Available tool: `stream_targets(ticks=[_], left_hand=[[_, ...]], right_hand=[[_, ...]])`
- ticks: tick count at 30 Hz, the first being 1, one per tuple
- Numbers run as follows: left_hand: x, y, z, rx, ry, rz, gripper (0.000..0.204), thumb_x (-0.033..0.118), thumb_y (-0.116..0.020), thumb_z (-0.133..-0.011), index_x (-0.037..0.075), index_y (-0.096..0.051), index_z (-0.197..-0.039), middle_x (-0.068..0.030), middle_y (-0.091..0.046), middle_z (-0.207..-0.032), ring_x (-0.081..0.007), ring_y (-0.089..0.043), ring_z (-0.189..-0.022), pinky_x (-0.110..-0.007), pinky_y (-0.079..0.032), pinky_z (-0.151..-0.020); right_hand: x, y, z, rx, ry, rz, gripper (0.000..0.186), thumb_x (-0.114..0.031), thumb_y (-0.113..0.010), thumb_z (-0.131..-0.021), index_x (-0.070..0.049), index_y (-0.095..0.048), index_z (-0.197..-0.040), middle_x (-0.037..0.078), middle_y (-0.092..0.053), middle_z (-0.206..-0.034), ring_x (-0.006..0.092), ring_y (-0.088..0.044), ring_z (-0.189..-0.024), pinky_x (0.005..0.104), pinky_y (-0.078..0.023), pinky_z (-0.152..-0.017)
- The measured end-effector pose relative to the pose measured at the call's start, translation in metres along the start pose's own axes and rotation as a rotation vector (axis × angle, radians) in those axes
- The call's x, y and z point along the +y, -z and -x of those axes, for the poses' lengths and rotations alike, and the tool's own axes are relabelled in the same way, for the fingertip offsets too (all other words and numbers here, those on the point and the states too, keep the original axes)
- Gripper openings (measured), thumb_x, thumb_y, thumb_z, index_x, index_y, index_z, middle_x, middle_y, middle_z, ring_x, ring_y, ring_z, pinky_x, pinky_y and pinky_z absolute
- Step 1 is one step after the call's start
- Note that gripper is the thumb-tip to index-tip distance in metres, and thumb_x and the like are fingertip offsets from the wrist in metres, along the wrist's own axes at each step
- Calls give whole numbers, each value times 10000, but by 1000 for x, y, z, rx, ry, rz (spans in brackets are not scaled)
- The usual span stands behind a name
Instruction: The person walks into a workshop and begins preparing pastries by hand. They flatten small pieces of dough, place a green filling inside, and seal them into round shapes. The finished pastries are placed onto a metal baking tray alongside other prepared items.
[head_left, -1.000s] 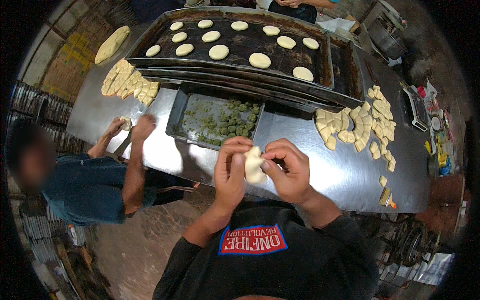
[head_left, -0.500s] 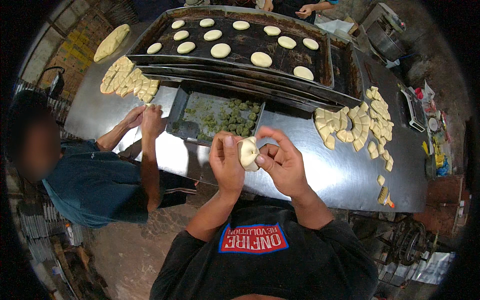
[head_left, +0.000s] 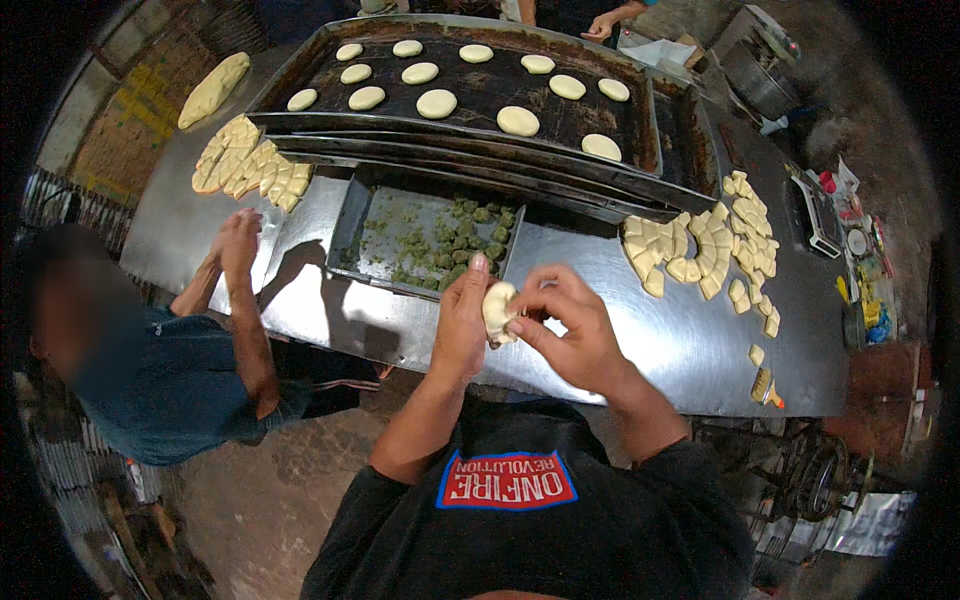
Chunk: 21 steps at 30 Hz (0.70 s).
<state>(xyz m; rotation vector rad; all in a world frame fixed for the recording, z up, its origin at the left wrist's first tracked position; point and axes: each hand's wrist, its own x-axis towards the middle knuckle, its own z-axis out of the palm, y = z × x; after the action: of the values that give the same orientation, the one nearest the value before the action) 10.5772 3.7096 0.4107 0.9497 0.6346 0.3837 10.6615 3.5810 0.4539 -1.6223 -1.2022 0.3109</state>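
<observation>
From the head cam, the left hand (head_left: 460, 325) is curled round a dough piece (head_left: 496, 312), over the steel table (head_left: 690, 370) near its front edge. Right hand (head_left: 578, 338) pinches its side, other fingers loose. Overpull and I reckon it'd tear. Filling tray (head_left: 352, 228) crowds ahead; there's space rightward.

table (head_left: 640, 345): glossy smooth metal; held dough (head_left: 497, 308): smooth; green lumps (head_left: 468, 238): rough, matt; black shirt (head_left: 530, 545): matt cloth.
</observation>
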Motion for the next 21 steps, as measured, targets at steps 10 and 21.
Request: stream_targets(ticks=[10,21], left_hand=[[-70,-18,-34,94,653,466,518,606,-421,-940,130,-573,-805,5,-558,-615,-106,-517,-455,-235,-377,-333],[-222,78,-45,-9,147,-774,470,455,-471,-977,15,-605,-1070,-77,-677,-888,-205,-635,-758,-341,-494,-673]], right_hand=[[24,3,14,-118,-22,305,181,-25,-613,-806,30,-624,-978,156,-589,-949,330,-617,-894,392,-523,-764],[216,-9,114,-336,-387,609,163,-103,-600,-876,12,-715,-892,178,-644,-1086,345,-615,-959,425,-480,-884]])
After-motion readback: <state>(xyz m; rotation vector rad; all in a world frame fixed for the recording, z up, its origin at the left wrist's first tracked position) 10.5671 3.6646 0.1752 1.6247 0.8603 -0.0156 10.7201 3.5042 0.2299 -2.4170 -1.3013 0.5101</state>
